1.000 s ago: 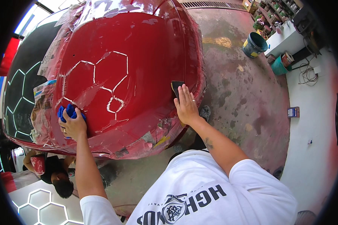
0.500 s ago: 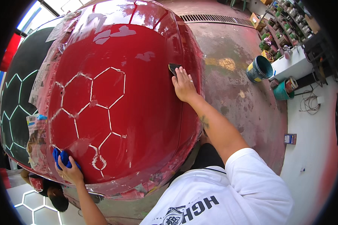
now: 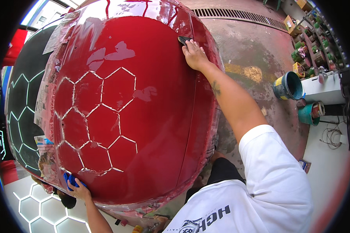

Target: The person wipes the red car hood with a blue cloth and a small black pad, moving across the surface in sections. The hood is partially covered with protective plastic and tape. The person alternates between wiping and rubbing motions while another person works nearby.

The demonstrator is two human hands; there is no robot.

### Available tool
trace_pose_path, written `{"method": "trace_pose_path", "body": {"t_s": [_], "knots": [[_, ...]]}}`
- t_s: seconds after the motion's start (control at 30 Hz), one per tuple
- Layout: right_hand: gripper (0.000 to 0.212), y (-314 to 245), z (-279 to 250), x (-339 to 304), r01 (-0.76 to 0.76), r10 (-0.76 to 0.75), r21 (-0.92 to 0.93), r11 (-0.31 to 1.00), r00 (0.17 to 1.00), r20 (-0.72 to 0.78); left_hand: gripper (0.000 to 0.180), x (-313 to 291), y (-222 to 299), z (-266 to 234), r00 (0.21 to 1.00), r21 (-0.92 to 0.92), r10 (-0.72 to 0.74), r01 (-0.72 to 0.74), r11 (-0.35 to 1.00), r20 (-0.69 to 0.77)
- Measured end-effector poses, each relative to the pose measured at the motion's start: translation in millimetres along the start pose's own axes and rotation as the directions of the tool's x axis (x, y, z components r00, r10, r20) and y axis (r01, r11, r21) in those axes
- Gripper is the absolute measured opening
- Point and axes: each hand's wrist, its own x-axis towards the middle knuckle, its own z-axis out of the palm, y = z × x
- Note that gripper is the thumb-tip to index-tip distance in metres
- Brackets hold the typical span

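A glossy red car hood [image 3: 155, 116] fills the middle, its paint reflecting white hexagon lights. On its far right part, my right hand [image 3: 194, 54] lies with fingers extended over a thin dark sanding pad [image 3: 184, 40], pressing it against the paint beside the panel line. Most of the pad is hidden under the fingers. At the hood's near left corner, my left hand [image 3: 81, 190] is closed around a bunched blue cloth [image 3: 70, 181], which rests on the paint. Several dull, pale patches [image 3: 119, 52] show on the far part of the hood.
Taped newspaper [image 3: 44, 97] and film run between hood and dark windshield [image 3: 25, 105]. A co-worker's head [image 3: 68, 201] shows at lower left. To the right stand a dark bucket [image 3: 292, 86], a teal bucket [image 3: 308, 114] and a rack of cans [image 3: 319, 50]. A floor grate [image 3: 241, 17] lies beyond.
My right hand has slid the sanding pad farther away along the hood's right side. My left hand stays with the cloth at the near left corner. The view has shifted.
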Motion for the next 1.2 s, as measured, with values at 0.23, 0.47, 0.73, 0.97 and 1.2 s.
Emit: {"method": "trace_pose_path", "body": {"t_s": [0.23, 0.47, 0.73, 0.97, 1.2], "knots": [[0.066, -21, 31, -192, 0.116, -0.119, -0.036, 0.993, 0.990, -0.070, 0.065, -29, 127, -30, 0.987, -0.117, 0.163, -0.162, 0.980, -0.006], [0.067, -51, 24, -261, 0.061, -0.058, -0.057, 0.997, 0.997, 0.050, 0.057, -42, 307, -78, 0.917, -0.308, 0.362, -0.397, 0.865, -0.166], [0.069, -4, 0, -47, -0.031, 0.032, -0.022, 0.999, 0.998, 0.057, 0.060, -42, 352, -92, 0.924, -0.342, 0.369, -0.379, 0.860, -0.096], [0.069, 37, -14, 118, 0.007, -0.009, 0.013, 1.000, 0.991, 0.133, 0.064, -41, 343, -88, 0.923, -0.370, 0.382, -0.369, 0.853, -0.041], [0.069, 53, -35, 234, 0.054, -0.049, -0.032, 0.998, 0.987, 0.152, 0.061, -40, 354, -88, 0.927, -0.342, 0.375, -0.347, 0.873, 0.017]]}}
